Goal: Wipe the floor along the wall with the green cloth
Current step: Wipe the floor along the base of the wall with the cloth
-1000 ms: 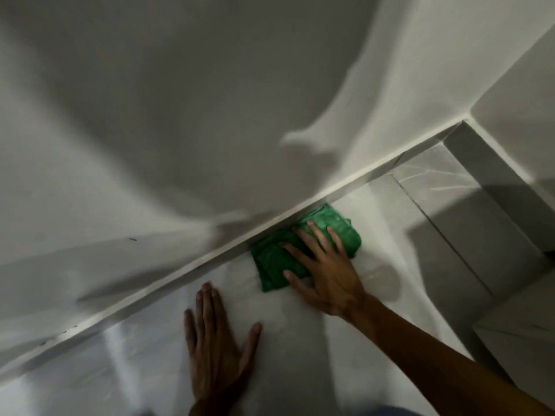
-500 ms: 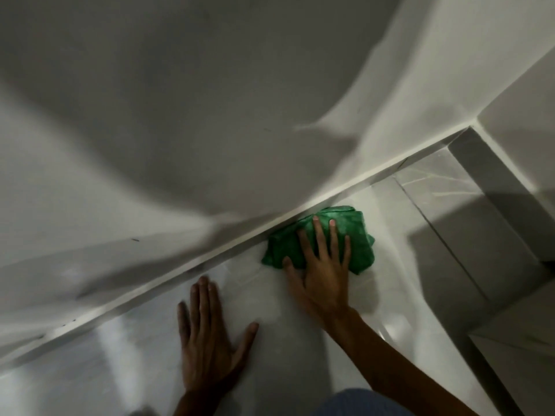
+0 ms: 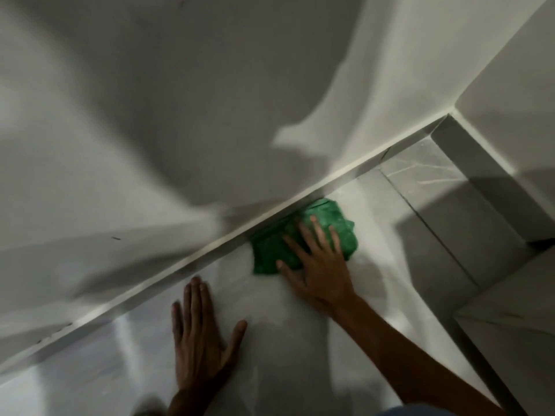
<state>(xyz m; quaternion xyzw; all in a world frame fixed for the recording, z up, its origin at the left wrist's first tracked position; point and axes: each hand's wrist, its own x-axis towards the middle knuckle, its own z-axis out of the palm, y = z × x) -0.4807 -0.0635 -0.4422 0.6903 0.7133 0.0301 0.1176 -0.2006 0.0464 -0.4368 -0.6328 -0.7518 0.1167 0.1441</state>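
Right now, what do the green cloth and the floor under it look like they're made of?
Green cloth: looks like soft microfibre or terry, with a fuzzy matte nap and bunched folds under the right hand. Floor: probably polished stone-look tile, pale grey with faint veins, a straight joint line and glossy reflections; marble or ceramic can't be told.

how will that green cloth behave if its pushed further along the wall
The green cloth is bunched in soft folds, so it is probably floppy and may crumple. It likely slides easily on the glossy floor. Under the flat right hand it should keep moving rather than roll.
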